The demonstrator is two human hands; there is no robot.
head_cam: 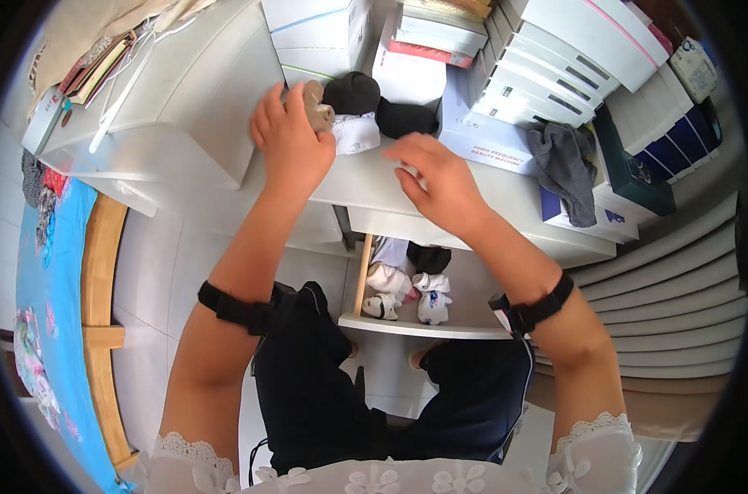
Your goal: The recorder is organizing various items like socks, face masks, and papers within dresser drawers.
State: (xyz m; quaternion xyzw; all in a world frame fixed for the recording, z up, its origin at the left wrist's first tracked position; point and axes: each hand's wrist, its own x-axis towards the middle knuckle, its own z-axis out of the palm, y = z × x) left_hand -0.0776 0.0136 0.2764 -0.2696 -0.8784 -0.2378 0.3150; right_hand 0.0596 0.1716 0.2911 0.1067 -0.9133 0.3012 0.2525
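Observation:
My left hand (292, 136) is around a brown rolled sock (319, 116) at the back of the white desktop (361, 179); the palm hides part of the bundle. Right beside it lie a black rolled sock (352, 92), a white sock (357, 134) with small printed marks, and a second black sock (407, 118). My right hand (434, 182) hovers just in front of that second black sock, fingers apart and holding nothing. Below the desktop, a pulled-out drawer (473, 302) has several socks at its left side, among them a white pair (433, 307) and a black one (429, 258).
White boxes (315, 37) and a light blue box (485, 133) line the desk's back. A dark grey sock (562, 167) drapes over boxes on the right. Beyond them hangs a pleated grey curtain (664, 315). To the left stands a wooden bed frame (102, 321) with blue bedding (53, 296).

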